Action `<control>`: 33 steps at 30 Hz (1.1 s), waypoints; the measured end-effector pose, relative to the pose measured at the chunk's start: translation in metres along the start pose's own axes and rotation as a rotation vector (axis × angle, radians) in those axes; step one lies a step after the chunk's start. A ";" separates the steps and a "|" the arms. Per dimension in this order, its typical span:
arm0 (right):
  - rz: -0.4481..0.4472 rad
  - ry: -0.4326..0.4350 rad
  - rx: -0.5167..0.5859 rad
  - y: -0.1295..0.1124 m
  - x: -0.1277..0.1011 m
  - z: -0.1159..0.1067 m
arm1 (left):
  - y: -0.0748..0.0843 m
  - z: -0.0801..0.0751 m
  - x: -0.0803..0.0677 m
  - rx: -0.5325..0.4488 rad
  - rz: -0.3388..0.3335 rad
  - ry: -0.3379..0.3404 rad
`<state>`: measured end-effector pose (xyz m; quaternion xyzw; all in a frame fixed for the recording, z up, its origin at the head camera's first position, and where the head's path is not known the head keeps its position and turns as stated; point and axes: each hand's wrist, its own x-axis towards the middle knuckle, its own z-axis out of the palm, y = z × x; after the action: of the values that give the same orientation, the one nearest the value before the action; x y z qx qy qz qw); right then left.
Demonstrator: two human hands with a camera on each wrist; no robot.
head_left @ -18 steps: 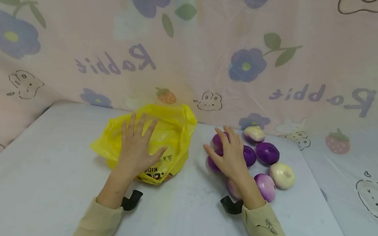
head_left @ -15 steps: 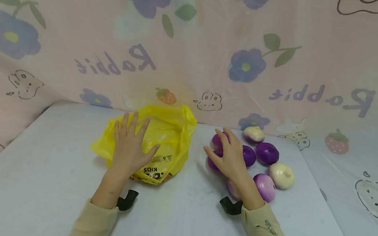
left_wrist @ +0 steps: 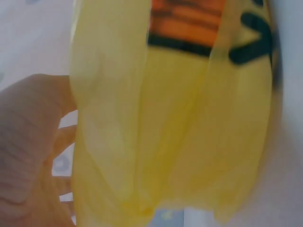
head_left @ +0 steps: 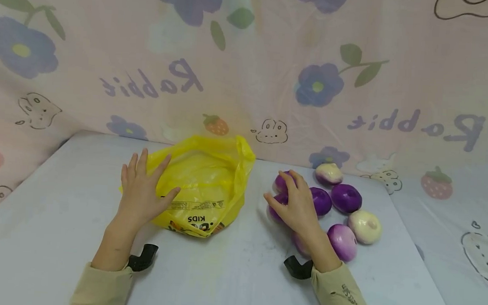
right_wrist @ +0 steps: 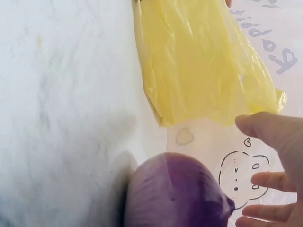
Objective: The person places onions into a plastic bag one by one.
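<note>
A crumpled yellow plastic bag lies on the white table, its printed side facing me. My left hand rests flat on the bag's left edge with its fingers straight and spread. The left wrist view is filled by the yellow bag, with my left hand beside it. Several purple and pale onions lie in a cluster to the right of the bag. My right hand is over the cluster's left side, fingers loosely spread above a purple onion, not closed round it.
A pink curtain printed with flowers and rabbits hangs close behind the table and wraps round both sides. The table's right edge runs just past the onions. Black wrist straps sit at both cuffs.
My left hand has slid left from the middle of the bag to its left edge. My right hand stays over the onions, its fingers bent slightly more.
</note>
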<state>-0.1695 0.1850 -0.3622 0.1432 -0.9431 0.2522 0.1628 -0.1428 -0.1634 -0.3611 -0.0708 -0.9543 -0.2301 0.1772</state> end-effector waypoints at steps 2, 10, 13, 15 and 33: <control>0.016 -0.014 -0.010 0.000 0.000 0.000 | -0.004 -0.003 0.000 -0.008 -0.025 -0.034; 0.030 -0.039 -0.009 0.000 -0.002 0.001 | -0.020 -0.017 0.001 -0.059 -0.124 -0.115; 0.046 -0.054 -0.005 0.001 -0.004 0.001 | -0.024 -0.021 0.003 -0.146 -0.158 -0.141; 0.061 -0.067 0.001 0.002 -0.004 0.001 | -0.028 -0.023 0.005 -0.197 -0.173 -0.141; 0.173 -0.182 -0.033 0.004 -0.011 -0.004 | -0.043 -0.010 0.006 -0.430 -0.324 -0.104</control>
<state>-0.1601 0.1921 -0.3649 0.0811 -0.9668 0.2357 0.0568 -0.1544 -0.2060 -0.3682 0.0352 -0.8901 -0.4490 0.0696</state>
